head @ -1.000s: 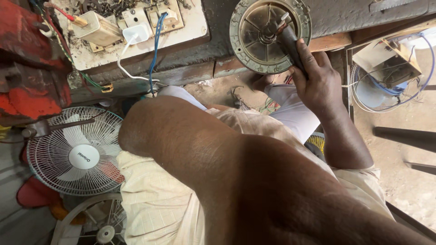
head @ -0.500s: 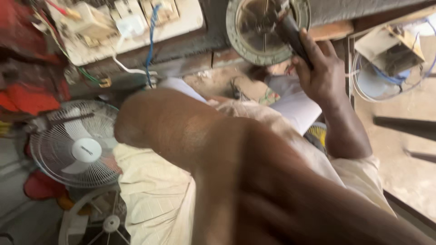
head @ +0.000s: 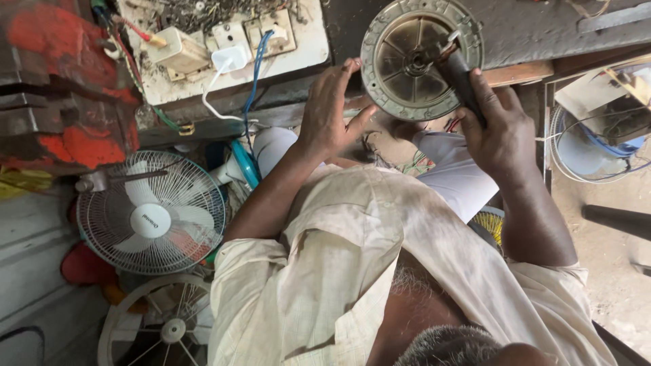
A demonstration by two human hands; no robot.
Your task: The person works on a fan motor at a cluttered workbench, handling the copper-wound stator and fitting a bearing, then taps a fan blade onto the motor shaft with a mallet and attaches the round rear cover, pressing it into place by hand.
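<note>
Cluttered desk [head: 529, 30] carries a round metal disc [head: 407, 68] (ribbed, dusty) at its front edge. Right hand [head: 498, 132] grips a dark tool [head: 458, 74] against it; left hand [head: 329, 112], fingers spread, touches the rim.

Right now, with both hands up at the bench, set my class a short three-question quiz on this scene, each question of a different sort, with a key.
1. True or false: the left hand grips the dark-handled tool.
2. Multiple choice: the tip of the tool sits over which thing? A) the white fan with a wire guard B) the round metal motor cover C) the white plug
3. Short answer: where are the left hand's fingertips?

Key
1. False: the right hand holds it.
2. B
3. At the left rim of the round metal motor cover, against the bench edge.
</note>
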